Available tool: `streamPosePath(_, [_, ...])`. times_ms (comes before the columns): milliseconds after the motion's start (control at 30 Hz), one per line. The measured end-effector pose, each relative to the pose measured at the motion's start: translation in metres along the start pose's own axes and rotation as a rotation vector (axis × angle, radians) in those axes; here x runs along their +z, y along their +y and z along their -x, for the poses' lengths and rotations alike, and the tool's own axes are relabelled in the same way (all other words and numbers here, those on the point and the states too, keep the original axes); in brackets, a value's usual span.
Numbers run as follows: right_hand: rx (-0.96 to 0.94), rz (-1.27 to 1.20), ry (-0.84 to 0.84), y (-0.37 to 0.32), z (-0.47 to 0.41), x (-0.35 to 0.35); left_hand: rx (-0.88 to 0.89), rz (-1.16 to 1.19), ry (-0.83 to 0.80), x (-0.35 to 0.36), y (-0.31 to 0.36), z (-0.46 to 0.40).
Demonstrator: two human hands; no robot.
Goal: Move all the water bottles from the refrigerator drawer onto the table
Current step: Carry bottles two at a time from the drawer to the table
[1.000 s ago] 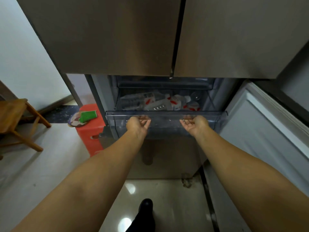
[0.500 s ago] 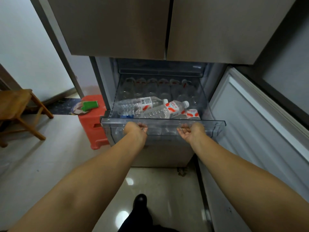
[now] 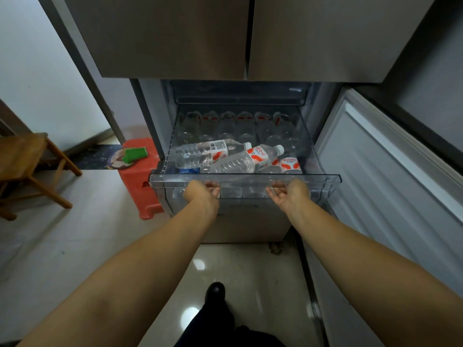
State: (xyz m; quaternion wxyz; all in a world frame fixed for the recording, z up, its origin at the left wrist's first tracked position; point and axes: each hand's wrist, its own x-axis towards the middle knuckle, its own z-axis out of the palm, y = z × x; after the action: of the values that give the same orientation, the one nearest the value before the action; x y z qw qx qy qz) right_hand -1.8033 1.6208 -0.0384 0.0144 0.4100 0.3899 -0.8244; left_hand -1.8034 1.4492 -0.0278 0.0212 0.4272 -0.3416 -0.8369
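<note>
The clear plastic refrigerator drawer (image 3: 323, 177) is pulled out below the closed steel upper doors. Several clear water bottles with red-and-white labels lie inside: one on its side at the left (image 3: 200, 152), another across the middle (image 3: 246, 159), a third at the right (image 3: 290, 164). Reflections of bottles show on the drawer's back wall. My left hand (image 3: 201, 192) and my right hand (image 3: 288, 194) both grip the drawer's front lip from below, fingers curled under it.
The lower refrigerator door (image 3: 390, 176) stands open at the right. A red plastic stool (image 3: 140, 181) with a green sponge (image 3: 135, 154) sits left of the fridge. A wooden chair (image 3: 27, 166) stands further left. My dark shoe (image 3: 214, 293) is on the glossy tile floor.
Both hands have pulled the drawer further out toward me, exposing more of the bottles. The view has dropped and moved closer.
</note>
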Motion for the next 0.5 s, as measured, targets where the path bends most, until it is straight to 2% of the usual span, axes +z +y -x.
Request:
streamPosePath(67, [0.003, 0.035, -0.018, -0.002, -0.001, -0.003, -0.005, -0.051, -0.033, -0.004, 0.000, -0.005])
streamPosePath(133, [0.019, 0.185, -0.035, -0.003, -0.002, -0.008, -0.077, -0.172, -0.095, -0.007, -0.004, -0.006])
streamPosePath(200, [0.072, 0.513, -0.091, -0.003, 0.002, -0.011, -0.230, -0.364, -0.205, -0.008, -0.013, -0.001])
streamPosePath(300, [0.180, 1.085, -0.321, -0.005, 0.019, -0.003, -0.405, -0.700, -0.485, -0.001, -0.018, 0.021])
streamPosePath(333, [0.172, 1.210, -0.420, -0.009, 0.024, 0.003, -0.390, -0.811, -0.577, 0.005, -0.014, 0.028])
streamPosePath(400, [0.076, 1.315, -0.570, -0.022, 0.033, 0.018, -0.194, -0.971, -0.677, 0.019, 0.001, 0.034])
streamPosePath(500, [-0.126, 1.113, -0.562, -0.049, 0.039, 0.044, 0.174, -1.053, -0.687, 0.043, 0.031, 0.027])
